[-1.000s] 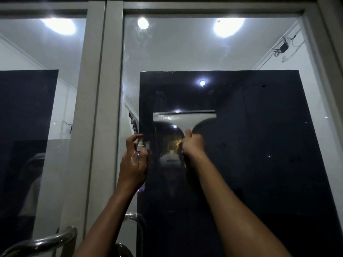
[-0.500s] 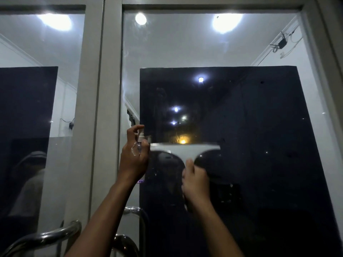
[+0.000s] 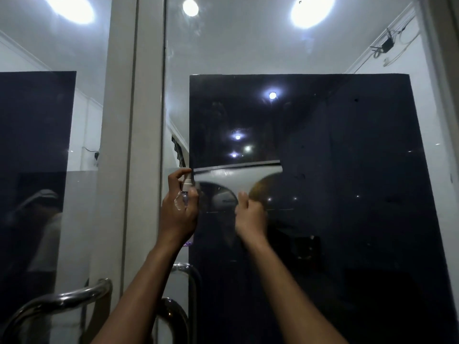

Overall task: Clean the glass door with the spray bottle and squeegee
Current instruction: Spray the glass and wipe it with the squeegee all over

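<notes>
The glass door pane (image 3: 298, 45) fills the view, with a dark panel behind its lower part. My left hand (image 3: 178, 212) grips a small clear spray bottle (image 3: 186, 188) close to the glass, index finger curled over its top. Just to its right, my right hand (image 3: 249, 217) grips the handle of a white squeegee (image 3: 236, 176). The squeegee's wide blade lies flat against the glass, level with my left fingertips. The handle is hidden inside my fist.
A pale door frame post (image 3: 149, 120) runs vertically left of the pane, with another glass panel (image 3: 49, 120) beyond it. Curved chrome door handles (image 3: 62, 301) (image 3: 173, 316) jut out at the bottom, below my left forearm.
My right hand drew the squeegee down the glass, then brought it back up a little. My left hand with the bottle stayed about where it was.
</notes>
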Tool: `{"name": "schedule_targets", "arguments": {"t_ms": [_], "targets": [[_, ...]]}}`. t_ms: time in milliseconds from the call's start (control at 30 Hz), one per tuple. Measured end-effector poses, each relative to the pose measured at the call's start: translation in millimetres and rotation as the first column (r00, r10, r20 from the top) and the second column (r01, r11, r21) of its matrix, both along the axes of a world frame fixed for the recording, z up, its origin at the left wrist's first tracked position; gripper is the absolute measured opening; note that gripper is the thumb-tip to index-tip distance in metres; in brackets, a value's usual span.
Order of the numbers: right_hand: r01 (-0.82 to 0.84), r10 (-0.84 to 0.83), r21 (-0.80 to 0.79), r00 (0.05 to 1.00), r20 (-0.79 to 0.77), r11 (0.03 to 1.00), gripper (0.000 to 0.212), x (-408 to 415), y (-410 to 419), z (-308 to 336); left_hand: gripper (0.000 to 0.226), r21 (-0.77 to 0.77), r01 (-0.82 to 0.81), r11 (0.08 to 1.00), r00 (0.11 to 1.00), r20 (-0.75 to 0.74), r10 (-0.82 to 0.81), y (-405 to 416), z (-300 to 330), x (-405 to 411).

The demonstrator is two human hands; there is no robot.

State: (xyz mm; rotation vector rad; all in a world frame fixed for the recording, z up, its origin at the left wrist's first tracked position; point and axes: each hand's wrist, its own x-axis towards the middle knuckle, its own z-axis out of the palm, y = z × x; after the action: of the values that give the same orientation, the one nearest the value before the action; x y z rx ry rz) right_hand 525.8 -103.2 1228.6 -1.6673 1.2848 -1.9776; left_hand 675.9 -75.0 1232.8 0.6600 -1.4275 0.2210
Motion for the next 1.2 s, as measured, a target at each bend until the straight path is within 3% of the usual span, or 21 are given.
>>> {"name": "schedule_targets", "arguments": {"t_ms": [133, 267, 400, 600, 733, 867, 1034, 1200], "targets": [[0.041, -0.037, 0.134, 0.999, -0.032, 0.99, 0.053, -11.8, 7.2, -102.8, 0.033, 0.022, 0.015, 1.0, 1.0, -0.001, -0.015, -7.1, -20.8, -1.6], [0.025, -0.051, 0.338, 0.996, 0.068, 0.941, 0.054, -32.1, 14.0, -183.5, 0.035, 0.076, 0.046, 0.996, 0.999, -0.01, -0.045, -10.9, -38.8, -3.4], [0.03, -0.061, 0.258, 0.992, 0.113, 0.966, 0.058, -43.2, 25.1, -196.2, 0.035, 0.059, 0.021, 0.998, 1.0, -0.003, -0.021, -8.0, -43.0, -6.6], [-0.007, 0.013, -0.048, 0.991, 0.132, 0.999, 0.056, -56.5, 22.7, -90.8, 0.036, 0.039, 0.06, 0.997, 0.998, 0.02, -0.061, -4.1, -16.7, -22.9], [-0.111, 0.134, -0.144, 0.978, 0.16, 0.983, 0.05, -67.1, 6.7, 27.8, 0.033, -0.023, 0.07, 0.997, 0.997, 0.045, -0.069, 0.4, 22.0, -32.6], [-0.046, 0.069, -0.208, 0.992, 0.104, 0.977, 0.041, -73.6, 7.3, 145.0, 0.031, -0.069, 0.035, 0.997, 0.998, 0.059, -0.031, 1.2, 67.7, -42.9], [-0.089, 0.099, -0.097, 0.989, 0.106, 0.991, 0.034, -89.6, 8.5, 230.4, 0.032, -0.105, 0.051, 0.993, 0.996, 0.076, -0.044, 3.4, 104.0, -52.1], [-0.143, 0.124, 0.081, 0.971, 0.203, 0.986, 0.044, -109.8, -1.8, 173.5, 0.034, -0.139, 0.077, 0.987, 0.994, 0.082, -0.066, 1.0, 101.2, -63.4]]}}
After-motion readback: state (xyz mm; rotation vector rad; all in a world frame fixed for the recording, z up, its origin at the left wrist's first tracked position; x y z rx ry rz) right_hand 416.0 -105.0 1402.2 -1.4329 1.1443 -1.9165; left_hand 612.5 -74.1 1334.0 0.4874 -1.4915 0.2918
